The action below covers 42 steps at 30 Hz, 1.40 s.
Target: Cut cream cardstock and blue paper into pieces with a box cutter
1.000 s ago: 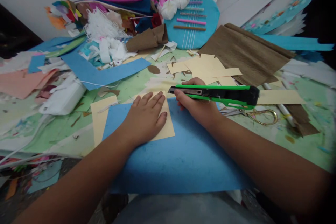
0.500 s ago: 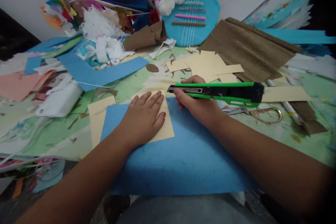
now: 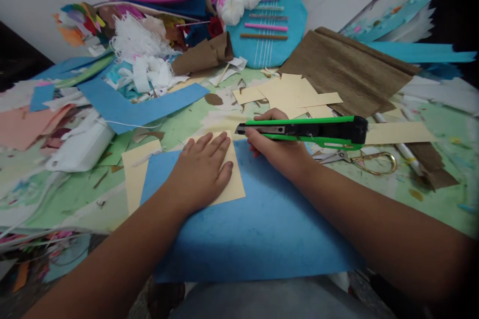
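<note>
My left hand [image 3: 204,167] lies flat with its fingers a little apart, pressing on a cream piece of card [image 3: 236,179]. Beneath that card is a large blue sheet [image 3: 269,239], which hangs over the table's near edge toward my lap. Wrapped in my right hand [image 3: 279,147] is a green and black box cutter [image 3: 318,130]. Its blade shows and points left, close to the cream card's upper right corner; whether it touches cannot be made out. Another cream piece [image 3: 132,179] sticks out from under the blue sheet at the left.
Gold-handled scissors [image 3: 374,163] lie right of my right hand, by a cream strip [image 3: 400,132]. Cream scraps [image 3: 288,92], brown paper [image 3: 348,70] and a blue paper guitar [image 3: 269,25] stand behind. A white power strip [image 3: 82,142] and blue L-shaped paper [image 3: 149,114] are at the left.
The whole scene has shifted slightly left as the head view moved. Both hands keep nearly the same pose, the left on the card and the right around the box cutter.
</note>
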{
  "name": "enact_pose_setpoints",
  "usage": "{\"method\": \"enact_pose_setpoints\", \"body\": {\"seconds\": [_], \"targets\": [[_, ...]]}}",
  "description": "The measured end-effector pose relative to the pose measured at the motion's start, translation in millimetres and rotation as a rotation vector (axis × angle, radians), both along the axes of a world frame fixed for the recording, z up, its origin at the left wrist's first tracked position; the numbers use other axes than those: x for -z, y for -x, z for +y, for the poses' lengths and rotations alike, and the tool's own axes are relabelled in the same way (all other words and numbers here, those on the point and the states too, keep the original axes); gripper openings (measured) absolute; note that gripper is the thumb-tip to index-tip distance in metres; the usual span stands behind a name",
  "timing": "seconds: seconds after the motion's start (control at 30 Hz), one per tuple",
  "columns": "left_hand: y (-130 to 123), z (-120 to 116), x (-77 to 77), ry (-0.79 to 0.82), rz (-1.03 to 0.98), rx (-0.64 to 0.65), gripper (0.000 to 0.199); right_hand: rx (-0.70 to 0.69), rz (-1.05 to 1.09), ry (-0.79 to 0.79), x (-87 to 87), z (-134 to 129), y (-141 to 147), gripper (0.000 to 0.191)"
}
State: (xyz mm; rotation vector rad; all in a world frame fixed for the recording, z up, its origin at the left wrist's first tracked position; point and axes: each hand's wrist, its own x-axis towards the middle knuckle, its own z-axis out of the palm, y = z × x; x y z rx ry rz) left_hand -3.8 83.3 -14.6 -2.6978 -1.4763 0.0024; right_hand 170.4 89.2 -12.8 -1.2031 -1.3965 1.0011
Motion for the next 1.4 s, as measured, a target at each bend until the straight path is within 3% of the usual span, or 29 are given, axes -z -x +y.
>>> {"method": "enact_pose_setpoints", "body": {"seconds": [0.53,0.83,1.4], "targets": [[-3.8,-1.5,-2.1,0.008,-0.023,-0.016,0.052,0.017,-0.044,0.012,-1.1,-0.3,0.2,0.026],[-2.0,-0.8,-1.9,0.034,-0.060,-0.015,0.052,0.026,-0.344,-0.114,-0.9,0.6,6.1,0.018],[-3.1,-3.1,-4.3,0.074,-0.057,-0.034,0.052,0.132,-0.599,-0.231,1.9,0.6,8.5,0.019]]}}
